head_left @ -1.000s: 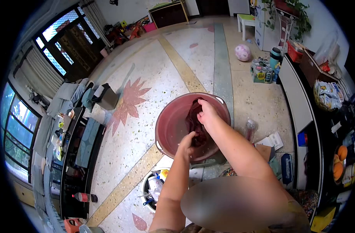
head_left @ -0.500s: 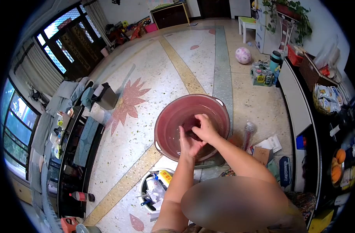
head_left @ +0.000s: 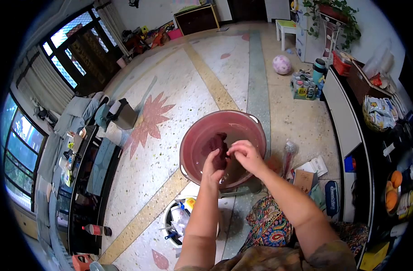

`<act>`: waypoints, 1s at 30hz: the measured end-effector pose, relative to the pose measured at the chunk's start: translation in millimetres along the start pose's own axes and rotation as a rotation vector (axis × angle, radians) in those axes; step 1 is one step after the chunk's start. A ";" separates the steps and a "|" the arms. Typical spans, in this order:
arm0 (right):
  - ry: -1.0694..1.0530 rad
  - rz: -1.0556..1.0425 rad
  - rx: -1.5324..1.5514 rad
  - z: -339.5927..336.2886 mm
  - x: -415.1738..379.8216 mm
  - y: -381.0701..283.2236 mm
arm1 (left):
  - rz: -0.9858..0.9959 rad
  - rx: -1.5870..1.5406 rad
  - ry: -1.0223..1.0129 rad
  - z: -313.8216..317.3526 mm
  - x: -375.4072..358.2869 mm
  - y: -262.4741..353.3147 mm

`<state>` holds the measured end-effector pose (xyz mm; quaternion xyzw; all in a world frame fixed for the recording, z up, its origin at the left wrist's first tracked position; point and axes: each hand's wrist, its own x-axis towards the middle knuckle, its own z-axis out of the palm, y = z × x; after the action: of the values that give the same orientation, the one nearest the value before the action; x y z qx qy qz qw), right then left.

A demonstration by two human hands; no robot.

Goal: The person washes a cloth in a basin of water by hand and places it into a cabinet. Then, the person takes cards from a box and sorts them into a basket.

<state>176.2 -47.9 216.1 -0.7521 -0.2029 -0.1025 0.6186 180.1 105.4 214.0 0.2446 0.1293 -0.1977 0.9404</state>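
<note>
A large maroon plastic basin [head_left: 193, 131] with some water in it stands in front of me. Inside it, my left hand [head_left: 213, 168] holds a dark maroon, soft-looking lump [head_left: 218, 147], thumb up along its side. Whether the lump is wet cloth or something else cannot be made out. Just right of the lump, my right hand [head_left: 246, 154] has its thumb and fingers drawn together in a pinch near its edge. Anything between those fingertips is too small to see.
Below the basin at left is a white bin [head_left: 170, 210] filled with litter. Cardboard and packets [head_left: 306, 178] lie to the right, near a long cabinet [head_left: 344, 113]. A low black table [head_left: 80, 198] runs along the left. A ball [head_left: 282, 64] and a pack of cans [head_left: 304, 86] are farther off.
My hands have moved apart slightly, the right one shifting right. The dark lump, mostly hidden before, now shows upright in my left hand. Patterned fabric shows over my lap.
</note>
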 end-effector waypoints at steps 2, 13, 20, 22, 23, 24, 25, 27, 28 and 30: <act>0.082 0.189 0.186 -0.7 8.5 1.7 | 0.000 -0.025 0.008 7.5 -3.6 0.6; -0.213 0.645 0.983 -6.1 47.5 -2.1 | -0.324 0.210 -0.203 11.7 -3.9 -4.8; -0.017 0.446 0.579 4.0 58.4 21.9 | -0.294 0.485 -0.134 12.8 2.1 -0.6; 0.028 0.412 0.535 6.8 59.4 22.0 | -0.194 0.670 -0.146 2.3 7.4 3.1; 0.035 0.411 0.494 9.8 60.3 21.6 | -0.202 0.671 -0.155 6.1 7.6 1.9; 0.039 0.409 0.454 10.9 60.2 21.8 | -0.161 0.822 -0.153 10.3 5.2 1.7; 0.046 0.418 0.327 12.3 58.0 21.8 | -0.117 0.974 -0.150 16.0 1.0 2.1; 0.113 0.353 0.078 29.2 57.5 43.4 | 0.019 1.271 -0.052 26.1 -0.4 -3.2; 0.144 0.346 -0.033 36.6 57.6 49.9 | 0.113 1.451 -0.017 17.8 6.4 -5.6; 0.122 0.433 -0.091 44.2 59.7 43.1 | 0.228 1.483 0.029 10.7 12.8 -12.5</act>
<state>244.0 -0.8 192.5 -0.7977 0.0061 -0.0216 0.6026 187.7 85.9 213.6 0.8286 -0.0515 -0.1311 0.5418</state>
